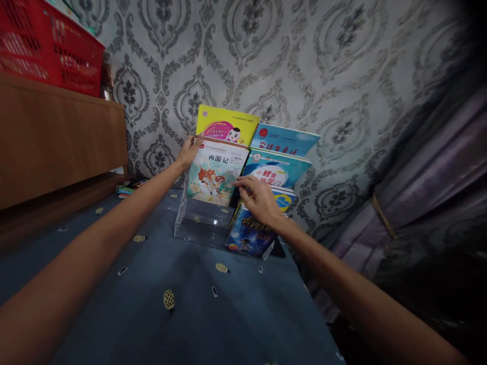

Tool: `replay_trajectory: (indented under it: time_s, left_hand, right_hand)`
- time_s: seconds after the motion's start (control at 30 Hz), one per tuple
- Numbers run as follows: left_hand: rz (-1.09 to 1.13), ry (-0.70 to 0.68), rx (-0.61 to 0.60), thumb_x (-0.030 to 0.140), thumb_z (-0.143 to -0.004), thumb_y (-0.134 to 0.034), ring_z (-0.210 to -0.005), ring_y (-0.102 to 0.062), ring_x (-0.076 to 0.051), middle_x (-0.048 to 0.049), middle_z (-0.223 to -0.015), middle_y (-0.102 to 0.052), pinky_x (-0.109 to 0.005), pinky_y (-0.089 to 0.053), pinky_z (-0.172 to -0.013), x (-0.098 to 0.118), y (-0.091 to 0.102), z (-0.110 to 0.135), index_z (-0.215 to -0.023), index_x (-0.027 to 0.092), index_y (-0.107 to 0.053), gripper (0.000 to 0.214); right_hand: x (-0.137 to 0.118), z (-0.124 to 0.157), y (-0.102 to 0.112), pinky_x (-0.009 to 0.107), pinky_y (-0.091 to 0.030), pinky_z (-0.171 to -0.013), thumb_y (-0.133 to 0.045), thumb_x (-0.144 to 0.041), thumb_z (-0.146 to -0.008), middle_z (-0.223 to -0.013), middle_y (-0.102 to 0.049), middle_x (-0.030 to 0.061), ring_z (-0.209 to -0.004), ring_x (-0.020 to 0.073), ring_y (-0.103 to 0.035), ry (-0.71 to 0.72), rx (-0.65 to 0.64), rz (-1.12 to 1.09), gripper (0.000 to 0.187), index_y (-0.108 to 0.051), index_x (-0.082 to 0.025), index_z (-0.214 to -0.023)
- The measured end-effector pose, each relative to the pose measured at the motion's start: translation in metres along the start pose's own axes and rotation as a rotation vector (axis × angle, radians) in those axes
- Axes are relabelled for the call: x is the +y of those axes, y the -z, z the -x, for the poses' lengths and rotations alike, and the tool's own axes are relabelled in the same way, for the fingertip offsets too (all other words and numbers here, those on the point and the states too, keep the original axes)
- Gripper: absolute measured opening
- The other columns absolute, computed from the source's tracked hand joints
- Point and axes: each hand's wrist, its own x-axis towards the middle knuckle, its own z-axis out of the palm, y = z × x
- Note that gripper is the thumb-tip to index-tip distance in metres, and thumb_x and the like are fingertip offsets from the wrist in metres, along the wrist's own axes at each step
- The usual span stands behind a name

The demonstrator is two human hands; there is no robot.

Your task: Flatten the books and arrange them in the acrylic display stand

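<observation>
A picture book with a pale cover and dark Chinese title (pixel 216 175) leans in the left middle tier of a clear acrylic book stand (pixel 203 230). My left hand (pixel 189 152) grips the book's upper left edge. At its right edge, my right hand (pixel 261 198) has its fingers bent, with a fingertip over the cover. A yellow book (pixel 228 121) stands behind it. To the right are a blue book (pixel 287 139), a teal book (pixel 279 170) and, lower down, a dark blue book (pixel 251 233). My right hand partly hides the books behind it.
The stand rests on a dark blue patterned cloth (pixel 152 289), against a wall with ornate grey wallpaper (pixel 342 76). At left, a red basket (pixel 49 48) sits on a wooden cabinet (pixel 61 137). Several books (pixel 131 187) lie beside the cabinet. A purple-grey curtain (pixel 384 213) hangs at right.
</observation>
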Motion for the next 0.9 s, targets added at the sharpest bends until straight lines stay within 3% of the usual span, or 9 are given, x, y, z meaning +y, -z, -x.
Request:
replay_trajectory:
  time_s: [0.17, 0.3, 0.43, 0.53, 0.67, 0.8, 0.9]
  left_hand:
    - [-0.037, -0.027, 0.028, 0.085, -0.073, -0.058, -0.083, -0.065, -0.019, -0.0047, -0.089, -0.062, -0.034, -0.051, -0.079, 0.003, 0.002, 0.004, -0.095, 0.017, -0.053, 0.072]
    - [-0.125, -0.036, 0.11, 0.083, -0.079, -0.052, -0.094, -0.063, -0.02, -0.0055, -0.095, -0.062, -0.035, -0.049, -0.086, 0.001, 0.013, 0.013, -0.096, 0.018, -0.052, 0.068]
    - [-0.246, 0.045, 0.208, 0.079, -0.088, -0.044, -0.103, -0.062, -0.022, -0.007, -0.099, -0.063, -0.037, -0.049, -0.091, -0.013, 0.036, 0.037, -0.097, 0.019, -0.054, 0.062]
    - [-0.287, 0.194, 0.24, 0.075, -0.093, -0.036, -0.102, -0.064, -0.022, -0.0076, -0.099, -0.065, -0.034, -0.053, -0.082, -0.032, 0.055, 0.07, -0.099, 0.02, -0.055, 0.059]
    - [-0.339, 0.345, 0.256, 0.075, -0.093, -0.03, -0.096, -0.067, -0.025, -0.0104, -0.097, -0.067, -0.033, -0.056, -0.069, -0.065, 0.076, 0.133, -0.097, 0.019, -0.057, 0.062]
    - [-0.416, 0.422, 0.24, 0.074, -0.089, -0.035, -0.087, -0.068, -0.026, -0.0113, -0.088, -0.067, -0.033, -0.055, -0.06, -0.095, 0.096, 0.195, -0.088, 0.019, -0.057, 0.059]
    - [-0.493, 0.437, 0.194, 0.068, -0.086, -0.04, -0.077, -0.066, -0.024, -0.0079, -0.078, -0.065, -0.034, -0.056, -0.061, -0.11, 0.107, 0.225, -0.079, 0.02, -0.054, 0.051]
  right_hand:
    - [-0.027, 0.031, -0.016, 0.037, -0.055, -0.086, -0.047, -0.009, -0.09, -0.107, -0.073, 0.0108, -0.101, 0.0226, -0.07, 0.042, -0.035, -0.162, 0.029, -0.071, -0.018, -0.102]
    - [-0.048, 0.071, -0.04, 0.036, -0.055, -0.088, -0.047, -0.008, -0.09, -0.107, -0.073, 0.0104, -0.103, 0.021, -0.07, 0.021, -0.107, -0.28, 0.028, -0.07, -0.019, -0.103]
    - [-0.057, 0.116, -0.061, 0.032, -0.055, -0.083, -0.045, -0.013, -0.093, -0.103, -0.074, 0.0099, -0.096, 0.0199, -0.071, -0.155, -0.155, -0.381, 0.027, -0.071, -0.019, -0.102]
    - [-0.06, 0.148, -0.075, 0.031, -0.055, -0.075, -0.046, -0.017, -0.091, -0.092, -0.075, 0.0082, -0.085, 0.0198, -0.071, -0.373, -0.198, -0.418, 0.028, -0.072, -0.019, -0.1]
    - [-0.065, 0.178, -0.096, 0.033, -0.055, -0.072, -0.046, -0.026, -0.092, -0.087, -0.076, 0.0077, -0.078, 0.021, -0.072, -0.573, -0.281, -0.493, 0.03, -0.074, -0.019, -0.101]
    - [-0.078, 0.184, -0.115, 0.036, -0.054, -0.077, -0.045, -0.03, -0.094, -0.087, -0.077, 0.0093, -0.081, 0.0232, -0.072, -0.605, -0.319, -0.539, 0.034, -0.075, -0.017, -0.102]
    - [-0.093, 0.174, -0.127, 0.037, -0.053, -0.082, -0.046, -0.026, -0.093, -0.088, -0.077, 0.0086, -0.084, 0.023, -0.071, -0.57, -0.346, -0.55, 0.033, -0.075, -0.018, -0.105]
